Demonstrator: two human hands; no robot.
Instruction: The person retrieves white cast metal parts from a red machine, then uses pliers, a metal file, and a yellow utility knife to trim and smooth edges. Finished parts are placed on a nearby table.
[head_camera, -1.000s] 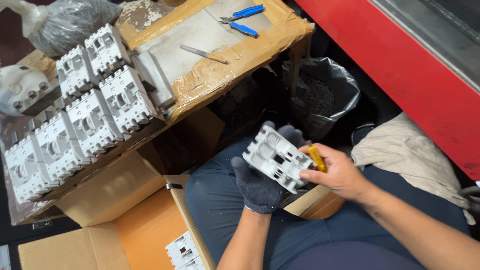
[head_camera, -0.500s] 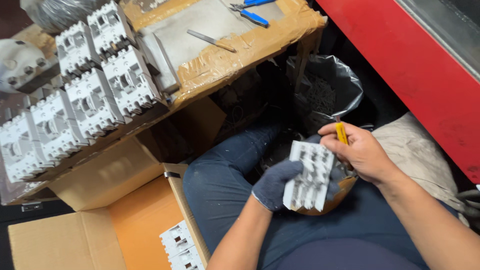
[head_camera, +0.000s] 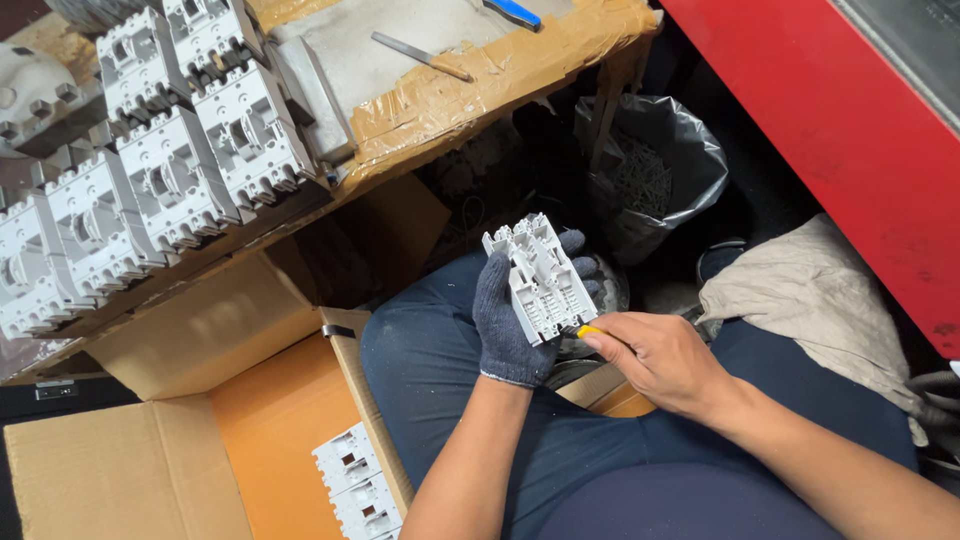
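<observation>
My left hand (head_camera: 512, 322), in a dark knit glove, holds a white plastic breaker housing (head_camera: 540, 276) upright over my lap, its ribbed inner side facing me. My bare right hand (head_camera: 655, 362) grips a yellow-handled tool (head_camera: 588, 331), mostly hidden in the fist, its tip against the lower right corner of the housing. Both hands sit above my blue trousers.
Several white breaker units (head_camera: 150, 170) line a tape-wrapped workbench (head_camera: 480, 90) at upper left, with a metal file (head_camera: 420, 57) and blue-handled pliers (head_camera: 512, 12). An open cardboard box (head_camera: 230, 450) holds more units (head_camera: 358, 480). A black bag of screws (head_camera: 650, 170), a beige cloth (head_camera: 810, 300), a red panel (head_camera: 850, 130).
The housing has been turned in my left hand from flat to standing upright. My right hand dropped from above it to its lower right corner with the yellow tool.
</observation>
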